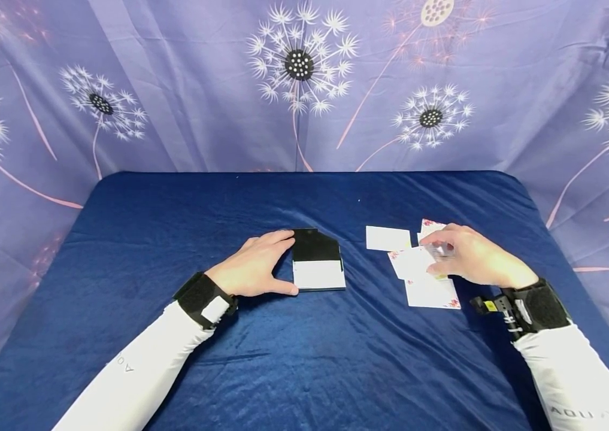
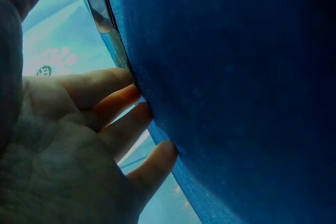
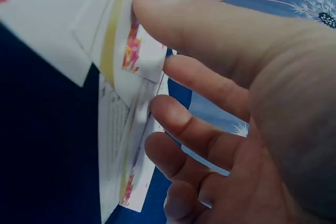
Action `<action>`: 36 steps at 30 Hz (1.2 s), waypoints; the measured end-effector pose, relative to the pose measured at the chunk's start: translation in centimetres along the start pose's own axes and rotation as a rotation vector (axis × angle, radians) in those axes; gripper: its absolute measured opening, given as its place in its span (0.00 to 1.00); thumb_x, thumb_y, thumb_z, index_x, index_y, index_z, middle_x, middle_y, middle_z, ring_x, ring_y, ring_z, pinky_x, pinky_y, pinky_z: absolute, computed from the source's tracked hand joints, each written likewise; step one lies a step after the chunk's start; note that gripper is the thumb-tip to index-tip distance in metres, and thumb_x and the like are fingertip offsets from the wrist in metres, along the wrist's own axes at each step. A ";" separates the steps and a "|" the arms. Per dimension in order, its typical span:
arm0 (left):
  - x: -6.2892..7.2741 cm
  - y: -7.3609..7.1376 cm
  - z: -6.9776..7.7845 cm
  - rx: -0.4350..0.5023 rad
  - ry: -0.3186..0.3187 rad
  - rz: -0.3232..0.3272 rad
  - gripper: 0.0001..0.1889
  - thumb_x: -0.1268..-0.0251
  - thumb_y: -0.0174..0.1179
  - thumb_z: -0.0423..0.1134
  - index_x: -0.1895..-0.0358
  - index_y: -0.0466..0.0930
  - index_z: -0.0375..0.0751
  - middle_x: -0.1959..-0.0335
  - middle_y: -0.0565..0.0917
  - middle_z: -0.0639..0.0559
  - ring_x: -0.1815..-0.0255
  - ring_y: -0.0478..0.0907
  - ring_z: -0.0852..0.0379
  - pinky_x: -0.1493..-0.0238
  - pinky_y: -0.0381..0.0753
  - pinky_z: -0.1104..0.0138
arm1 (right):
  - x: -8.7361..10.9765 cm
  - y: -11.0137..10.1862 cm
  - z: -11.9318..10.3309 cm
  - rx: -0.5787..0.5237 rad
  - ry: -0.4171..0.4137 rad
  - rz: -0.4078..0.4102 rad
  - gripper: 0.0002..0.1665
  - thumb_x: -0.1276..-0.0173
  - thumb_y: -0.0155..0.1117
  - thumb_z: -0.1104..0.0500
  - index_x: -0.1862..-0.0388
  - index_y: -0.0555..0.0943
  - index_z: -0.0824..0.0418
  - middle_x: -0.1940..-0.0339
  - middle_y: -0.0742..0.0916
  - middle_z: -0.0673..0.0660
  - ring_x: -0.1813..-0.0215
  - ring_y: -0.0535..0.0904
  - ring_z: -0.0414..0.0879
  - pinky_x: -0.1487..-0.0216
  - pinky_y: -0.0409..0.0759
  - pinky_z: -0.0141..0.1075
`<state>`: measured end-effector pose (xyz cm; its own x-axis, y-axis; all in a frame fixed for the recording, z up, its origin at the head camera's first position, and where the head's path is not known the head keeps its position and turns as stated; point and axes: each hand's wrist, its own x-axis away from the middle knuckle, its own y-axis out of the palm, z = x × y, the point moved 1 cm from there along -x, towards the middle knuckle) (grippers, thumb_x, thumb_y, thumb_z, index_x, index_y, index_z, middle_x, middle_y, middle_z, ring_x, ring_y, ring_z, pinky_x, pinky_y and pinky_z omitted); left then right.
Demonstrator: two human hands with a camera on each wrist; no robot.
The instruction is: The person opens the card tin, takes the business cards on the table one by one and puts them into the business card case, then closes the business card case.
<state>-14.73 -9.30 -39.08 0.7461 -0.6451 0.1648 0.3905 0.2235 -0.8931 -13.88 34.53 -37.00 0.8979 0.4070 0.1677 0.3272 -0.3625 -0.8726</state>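
Beside my left hand (image 1: 254, 263) lies a flat black case (image 1: 315, 244) with a white card (image 1: 318, 274) across its near half. The thumb touches its near left corner and the extended fingers reach its far left edge. In the left wrist view, the fingers (image 2: 105, 85) look nearly straight, and a shiny strip of the case (image 2: 96, 1) shows beyond them. Over a loose spread of cards (image 1: 433, 293), my right hand (image 1: 479, 257) pinches a card with pink flowers (image 3: 149, 56) between thumb and fingertips. Its other fingers curl loosely next to the card edges.
A separate white card (image 1: 387, 238) lies left of the spread. A dark blue cloth (image 1: 304, 359) covers the table. Purple curtains (image 1: 185, 90) with dandelion prints hang behind and at both sides. Both wrists wear black straps (image 1: 541, 305) with small devices.
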 end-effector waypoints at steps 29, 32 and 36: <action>-0.2 -0.1 -0.3 -0.002 -0.001 -0.005 0.56 0.37 0.73 0.65 0.16 0.58 0.34 0.15 0.58 0.44 0.14 0.52 0.47 0.20 0.55 0.45 | -0.5 -0.7 1.1 -0.104 -0.010 0.103 0.05 0.19 0.64 0.62 0.52 0.86 0.55 0.62 0.88 0.52 0.64 0.81 0.46 0.66 0.77 0.34; -0.2 -0.1 -0.3 -0.003 -0.001 -0.005 0.56 0.37 0.73 0.65 0.16 0.58 0.34 0.15 0.58 0.43 0.14 0.52 0.46 0.20 0.55 0.45 | -0.6 -0.8 0.9 -0.097 -0.013 0.127 0.05 0.19 0.64 0.61 0.52 0.86 0.55 0.59 0.89 0.52 0.62 0.81 0.45 0.64 0.76 0.32; 0.0 -0.1 -0.3 -0.005 0.001 -0.002 0.56 0.38 0.73 0.65 0.16 0.58 0.34 0.15 0.58 0.43 0.14 0.52 0.46 0.20 0.55 0.44 | -0.8 -1.0 0.6 -0.096 -0.004 0.172 0.06 0.19 0.63 0.63 0.53 0.87 0.55 0.55 0.89 0.53 0.59 0.81 0.42 0.63 0.75 0.30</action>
<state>-14.95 -9.51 -39.07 0.7449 -0.6461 0.1664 0.3894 0.2184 -0.8948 -15.09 35.03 -36.55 0.9421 0.3348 0.0177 0.1954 -0.5055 -0.8404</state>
